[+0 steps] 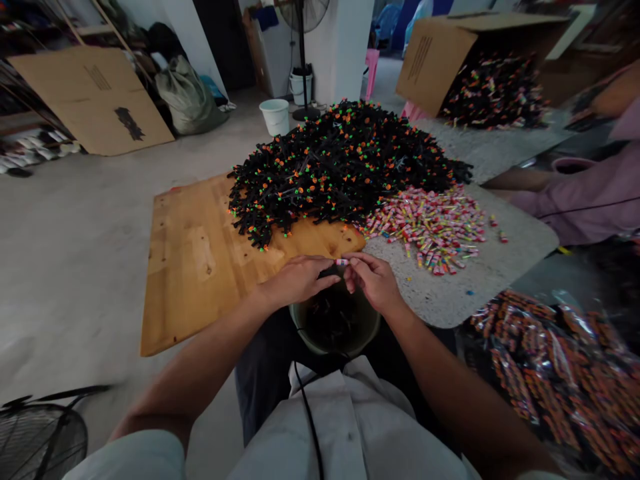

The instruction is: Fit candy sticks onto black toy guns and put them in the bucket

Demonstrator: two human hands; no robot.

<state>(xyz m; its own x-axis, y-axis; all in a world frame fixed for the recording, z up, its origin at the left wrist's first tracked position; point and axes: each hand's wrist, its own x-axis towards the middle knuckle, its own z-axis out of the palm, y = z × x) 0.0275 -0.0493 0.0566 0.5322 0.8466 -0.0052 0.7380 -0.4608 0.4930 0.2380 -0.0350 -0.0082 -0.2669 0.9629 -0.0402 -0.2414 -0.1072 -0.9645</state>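
My left hand (300,277) and my right hand (373,277) meet above the bucket (295,317) at my lap. Between their fingertips is a small pink-and-white tube with printed marks (342,262). My right thumb and forefinger pinch its right end. The left fingers and thumb curve round its left side, where something dark shows; I cannot make out whether that is a held black part or the bucket's interior. A large heap of black parts with orange and green tips (345,163) lies just ahead. To its right is a pile of small pink, red and yellow tubes (433,227).
The wooden board (185,280) and grey speckled tabletop (425,300) carry the heaps. A cardboard box (435,63) spills more parts at the back right. Plastic-wrapped bundles (545,373) lie at the lower right. Another person's sleeve (590,193) is at the right.
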